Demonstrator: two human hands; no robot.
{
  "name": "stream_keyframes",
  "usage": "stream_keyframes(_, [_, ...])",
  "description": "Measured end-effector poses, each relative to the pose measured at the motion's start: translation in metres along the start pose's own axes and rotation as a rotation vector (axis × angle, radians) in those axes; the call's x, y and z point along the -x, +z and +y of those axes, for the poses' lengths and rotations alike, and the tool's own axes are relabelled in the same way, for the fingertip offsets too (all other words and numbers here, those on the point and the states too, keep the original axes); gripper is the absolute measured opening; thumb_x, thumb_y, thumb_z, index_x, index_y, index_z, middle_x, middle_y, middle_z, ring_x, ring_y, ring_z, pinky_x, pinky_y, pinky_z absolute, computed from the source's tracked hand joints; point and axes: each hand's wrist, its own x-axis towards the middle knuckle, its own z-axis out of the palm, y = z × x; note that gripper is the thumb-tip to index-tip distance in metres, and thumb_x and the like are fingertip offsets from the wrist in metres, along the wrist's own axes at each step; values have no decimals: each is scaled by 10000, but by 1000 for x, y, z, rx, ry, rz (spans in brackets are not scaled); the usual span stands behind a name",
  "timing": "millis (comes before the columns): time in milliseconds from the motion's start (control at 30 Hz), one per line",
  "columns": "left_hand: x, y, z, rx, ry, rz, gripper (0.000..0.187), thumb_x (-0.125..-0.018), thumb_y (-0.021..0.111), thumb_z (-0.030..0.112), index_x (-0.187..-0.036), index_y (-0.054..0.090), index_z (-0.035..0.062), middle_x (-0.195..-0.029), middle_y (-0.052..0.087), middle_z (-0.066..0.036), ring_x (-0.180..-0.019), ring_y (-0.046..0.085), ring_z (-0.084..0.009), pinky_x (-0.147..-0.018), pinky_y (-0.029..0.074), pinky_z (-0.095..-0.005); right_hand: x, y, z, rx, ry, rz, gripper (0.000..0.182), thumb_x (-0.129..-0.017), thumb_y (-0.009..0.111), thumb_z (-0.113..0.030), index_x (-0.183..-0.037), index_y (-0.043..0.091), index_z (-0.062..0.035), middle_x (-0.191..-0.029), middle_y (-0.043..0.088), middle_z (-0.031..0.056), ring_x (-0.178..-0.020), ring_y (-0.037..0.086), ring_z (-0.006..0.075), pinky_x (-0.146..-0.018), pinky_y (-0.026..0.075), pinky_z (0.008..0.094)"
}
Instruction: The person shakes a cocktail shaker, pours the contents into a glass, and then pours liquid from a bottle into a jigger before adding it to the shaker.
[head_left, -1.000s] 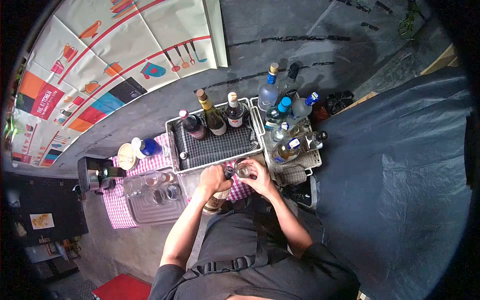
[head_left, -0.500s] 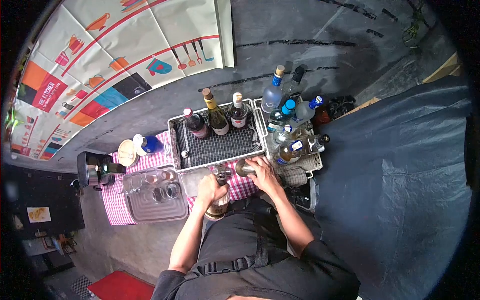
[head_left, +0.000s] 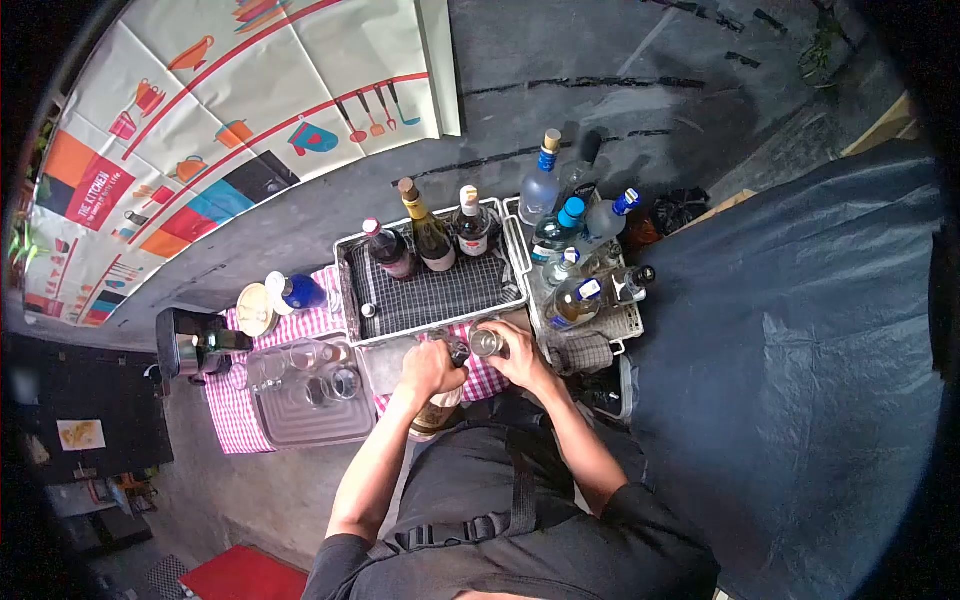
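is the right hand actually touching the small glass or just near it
Touching: the head view shows the fingers of the right hand closed against the side of the small glass, no gap between.

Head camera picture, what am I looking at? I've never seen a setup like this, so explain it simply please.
There's no machine here: a person is working bare-handed, filmed by a camera worn on their head, looking forward and down. The left hand grips a bottle; the right hand holds a clear glass. Ahead, a white basket holds three bottles. On the left, a clear tray of glasses rests on a pink checked cloth; more bottles stand on the right.
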Motion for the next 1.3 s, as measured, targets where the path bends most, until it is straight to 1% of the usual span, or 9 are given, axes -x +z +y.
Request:
stream_keyframes(133, [-6, -8, 7, -12, 40, -63, 403, -680, 686, 327, -831, 726, -44, -832, 699, -294, -853, 721, -398, -813, 580, -466, 2, 4, -4, -19, 3, 24, 467, -743, 705, 37, -1197, 617, -29, -1142, 698, 147, -1093, 671, 306, -940, 526, 385])
stream_keyframes(233, [-12, -4, 5, -42, 98, -42, 441, -659, 699, 361, -724, 683, -75, -745, 680, -293, -783, 720, -401, -762, 585, -465, 3, 4, -5, -51, 39, 13, 471, -731, 703, 45, -1190, 622, -26, -1153, 696, 147, -1100, 671, 294, -939, 526, 378])
stream_keyframes(333, [-13, -10, 10, -95, 115, -61, 460, -667, 700, 375, -795, 702, -67, -810, 700, -280, -819, 725, -383, -779, 585, -448, 3, 6, -3, -60, -16, 33, 478, -718, 687, 62, -1185, 627, -19, -1155, 696, 147, -1099, 673, 287, -937, 527, 372])
stream_keyframes(400, [-13, -17, 16, -146, 90, -173, 480, -680, 698, 384, -868, 714, -58, -861, 713, -269, -851, 728, -370, -792, 585, -443, 3, 6, -4, -47, -16, 35, 484, -711, 678, 72, -1185, 629, -17, -1158, 695, 149, -1102, 672, 288, -940, 527, 371])
stream_keyframes(500, [-15, -15, 17, -162, 76, -173, 481, -688, 694, 389, -891, 722, -47, -862, 717, -265, -858, 730, -365, -799, 587, -436, 3, 5, -5, -32, -19, 39, 490, -702, 668, 81, -1182, 634, -13, -1163, 692, 151, -1109, 668, 290, -951, 524, 369])
stream_keyframes(967, [-21, -6, 13, -186, 54, -221, 447, -688, 694, 380, -896, 736, -13, -915, 736, -220, -899, 732, -330, -826, 579, -415, 4, 2, -9, -12, 0, 4, 512, -683, 685, 64, -1188, 652, -15, -1200, 679, 166, -1144, 650, 321, -1005, 511, 383])
stream_keyframes(1033, [-19, -11, 17, -182, 49, -210, 447, -686, 695, 380, -898, 737, -11, -918, 738, -214, -905, 731, -328, -832, 577, -413, 4, 2, -7, 20, -72, 3, 509, -707, 738, 42, -1199, 624, -16, -1194, 658, 161, -1135, 638, 348, -973, 512, 400])
stream_keyframes(1133, [-20, -16, 19, -190, 27, -258, 434, -681, 662, 353, -935, 755, 14, -959, 742, -211, -937, 737, -309, -845, 586, -388, 2, 3, -5, -6, -39, 1, 516, -690, 695, 44, -1201, 646, -10, -1198, 679, 161, -1142, 650, 319, -1007, 508, 383])
stream_keyframes(1300, [-19, -24, 23, -202, 25, -281, 426, -688, 659, 345, -947, 759, 22, -969, 742, -209, -962, 734, -302, -856, 580, -381, 1, 0, -12, -14, -5, -10, 525, -691, 703, 35, -1210, 646, -23, -1224, 667, 156, -1169, 631, 321, -1027, 493, 385])
